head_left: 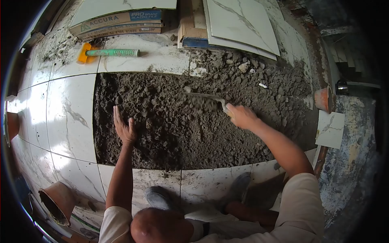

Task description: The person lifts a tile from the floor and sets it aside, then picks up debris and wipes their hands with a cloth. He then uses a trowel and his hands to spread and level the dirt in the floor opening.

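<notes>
My right hand (243, 116) is closed around the handle of a trowel (206, 97), whose blade points left and lies over the mortar, slightly blurred. Dark, crumbly mortar (210, 141) fills a long untiled strip between white marbled floor tiles. On the left part of this bed, my left hand (125, 126) is held open with its fingers stretched away from me and its thumb apart. It holds nothing and is close over the mortar. Lighter lumps and small stones lie toward the far right of the bed.
A green-handled mallet with a yellow head (84, 53) lies on the far tiles (73, 117). Beyond it are tile boxes (117, 22) and loose tiles (243, 24). Buckets stand at near left (58, 200) and right (324, 99). My shoes (160, 197) are on the near tiles.
</notes>
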Motion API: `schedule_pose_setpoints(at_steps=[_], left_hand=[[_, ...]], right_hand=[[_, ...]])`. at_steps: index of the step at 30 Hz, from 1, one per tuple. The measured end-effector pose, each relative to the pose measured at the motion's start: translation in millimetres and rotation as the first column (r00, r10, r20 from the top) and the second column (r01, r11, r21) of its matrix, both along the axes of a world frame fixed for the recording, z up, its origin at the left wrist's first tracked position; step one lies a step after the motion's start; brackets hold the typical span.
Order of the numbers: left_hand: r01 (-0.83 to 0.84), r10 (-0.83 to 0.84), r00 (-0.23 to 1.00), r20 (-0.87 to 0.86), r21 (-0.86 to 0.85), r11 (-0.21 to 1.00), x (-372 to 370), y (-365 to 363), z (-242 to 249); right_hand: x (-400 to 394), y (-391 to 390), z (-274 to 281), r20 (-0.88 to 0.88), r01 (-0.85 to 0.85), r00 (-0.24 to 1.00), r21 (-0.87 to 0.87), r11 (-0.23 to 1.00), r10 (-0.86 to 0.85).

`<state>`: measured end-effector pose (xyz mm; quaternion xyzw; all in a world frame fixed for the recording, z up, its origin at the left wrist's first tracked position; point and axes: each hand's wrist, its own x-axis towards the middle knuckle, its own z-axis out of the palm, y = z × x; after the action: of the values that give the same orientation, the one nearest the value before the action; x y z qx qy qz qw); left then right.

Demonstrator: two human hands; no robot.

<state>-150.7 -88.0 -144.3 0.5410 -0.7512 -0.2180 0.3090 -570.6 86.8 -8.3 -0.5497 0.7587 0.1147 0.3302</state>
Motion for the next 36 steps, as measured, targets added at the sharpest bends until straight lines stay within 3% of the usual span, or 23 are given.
schedule_pose_setpoints(at_steps=[2,8,13,16,19,21,22,25,28,31,33,36], left_hand=[[0.006,-0.006,1.0,0.008,-0.015,1.0,1,-1,-2],[0.017,-0.017,1.0,0.008,-0.012,1.0,-1,-2,0],[0.014,-0.013,1.0,0.008,-0.004,1.0,-1,-3,-1],[0.01,-0.01,1.0,0.006,-0.02,1.0,1,-1,-3],[0.019,-0.019,1.0,0.008,-0.021,1.0,2,-1,-3],[0.02,-0.019,1.0,0.01,-0.026,0.999,0,-1,-1],[0.02,-0.02,1.0,0.009,-0.029,0.999,0,-2,0],[0.016,-0.016,1.0,-0.001,-0.017,1.0,-1,-1,0],[0.019,-0.019,1.0,0.011,-0.014,1.0,1,-2,-1],[0.021,-0.02,1.0,0.012,-0.014,1.0,0,-2,-2],[0.015,-0.014,1.0,0.008,-0.028,1.0,-1,0,-4],[0.002,-0.002,1.0,0.009,-0.026,1.0,-1,-2,-3]], right_hand=[[-8,22,18,-0.12,-0.142,0.981,0.084,0.986,0.152],[-64,-9,30,-0.317,-0.137,0.937,0.057,0.989,0.148],[-53,-38,-29,-0.17,-0.136,0.976,0.012,0.991,0.136],[-41,-33,-28,-0.103,-0.125,0.987,-0.044,0.991,0.12],[-22,-13,-12,0.016,0.065,0.998,0.079,0.995,-0.067],[-28,18,3,-0.109,-0.18,0.976,0.073,0.981,0.187],[-36,21,11,-0.115,-0.184,0.975,0.075,0.98,0.191],[-46,17,39,-0.194,-0.02,0.979,0.211,0.977,0.062],[-72,1,21,-0.257,-0.001,0.966,0.149,0.989,0.04],[-50,1,-14,-0.204,0.047,0.978,0.053,0.997,-0.035],[-34,8,-13,-0.113,0.153,0.982,0.015,0.988,-0.151],[-4,28,1,-0.063,0.145,0.987,-0.025,0.989,-0.147]])
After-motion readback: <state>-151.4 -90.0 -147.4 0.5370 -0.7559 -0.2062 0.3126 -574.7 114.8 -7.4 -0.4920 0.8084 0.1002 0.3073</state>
